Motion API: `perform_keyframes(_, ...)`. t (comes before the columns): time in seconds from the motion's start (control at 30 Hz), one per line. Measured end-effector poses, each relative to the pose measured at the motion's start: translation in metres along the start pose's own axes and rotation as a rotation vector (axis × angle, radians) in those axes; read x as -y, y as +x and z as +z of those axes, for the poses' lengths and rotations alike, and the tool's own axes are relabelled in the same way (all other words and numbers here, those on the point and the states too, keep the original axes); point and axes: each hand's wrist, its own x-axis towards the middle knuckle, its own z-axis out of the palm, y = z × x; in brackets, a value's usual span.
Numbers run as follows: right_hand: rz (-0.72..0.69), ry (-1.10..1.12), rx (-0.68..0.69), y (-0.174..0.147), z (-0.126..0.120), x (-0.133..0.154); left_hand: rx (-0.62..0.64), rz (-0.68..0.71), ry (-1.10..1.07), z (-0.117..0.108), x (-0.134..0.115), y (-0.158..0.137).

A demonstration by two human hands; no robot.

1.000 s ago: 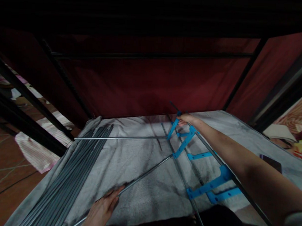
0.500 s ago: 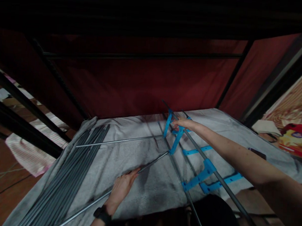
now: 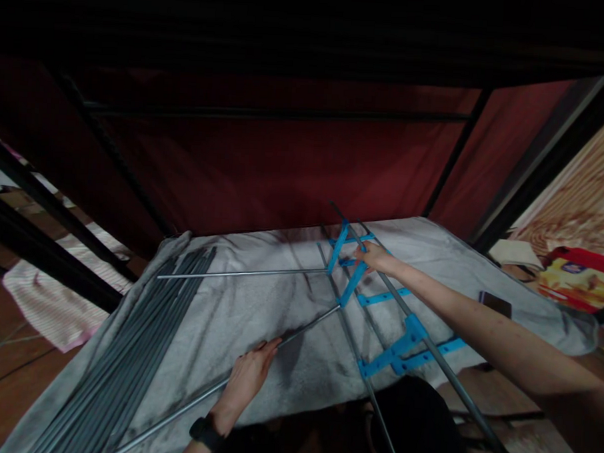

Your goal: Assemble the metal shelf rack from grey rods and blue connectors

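My left hand (image 3: 250, 378) is closed around a thin metal rod (image 3: 308, 325), which slants up to the right. The rod's far end meets the lower end of a blue plastic bracket (image 3: 353, 286). My right hand (image 3: 375, 258) grips the top of that bracket, beside a thicker grey tube (image 3: 450, 374); its fingertips are partly hidden. Another blue bracket (image 3: 337, 249) stands just beyond, joined to a second thin rod (image 3: 240, 274) that extends left. Nearer to me, a blue bracket (image 3: 389, 354) links the thicker tube with a thinner long tube (image 3: 348, 335).
Several loose grey tubes (image 3: 126, 352) lie in a bundle at left on the grey blanket (image 3: 258, 318). A dark phone (image 3: 495, 304) rests at right, near a red and yellow package (image 3: 574, 278). Black frame posts (image 3: 458, 153) and red cloth (image 3: 284, 172) enclose the back.
The view has shifted slightly. My right hand sits a little nearer along the bracket. The second rod's left end appears slightly higher. My left hand keeps its hold on the rod.
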Motion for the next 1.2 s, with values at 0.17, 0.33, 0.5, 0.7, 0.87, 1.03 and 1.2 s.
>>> perform_keyframes(0.17, -0.034, -0.019, 0.018, 0.002, 0.004, 0.006, 0.025, -0.048, 0.045, -0.001, 0.003, -0.004)
perform_keyframes(0.33, -0.046, 0.029, 0.008, 0.01, 0.002, 0.003, -0.042, -0.057, 0.056, 0.0, 0.005, 0.012)
perform_keyframes(0.5, 0.003, 0.118, -0.025, 0.009, 0.002, -0.001, -0.021, -0.038, 0.054, 0.003, 0.003, 0.027)
perform_keyframes(0.7, 0.072, 0.262, 0.102, -0.001, 0.005, 0.006, 0.006, -0.007, 0.105, -0.005, 0.007, 0.035)
perform_keyframes(0.87, 0.142, 0.302, 0.149, 0.003, 0.005, 0.002, 0.024, 0.017, 0.112, -0.012, 0.012, 0.042)
perform_keyframes(1.03, 0.182, 0.351, 0.178, 0.006, -0.003, -0.006, 0.047, 0.008, 0.104, -0.01, 0.018, 0.051)
perform_keyframes(1.2, 0.219, 0.329, 0.2, 0.005, -0.005, -0.008, 0.048, 0.0, 0.068, -0.01, 0.022, 0.056)
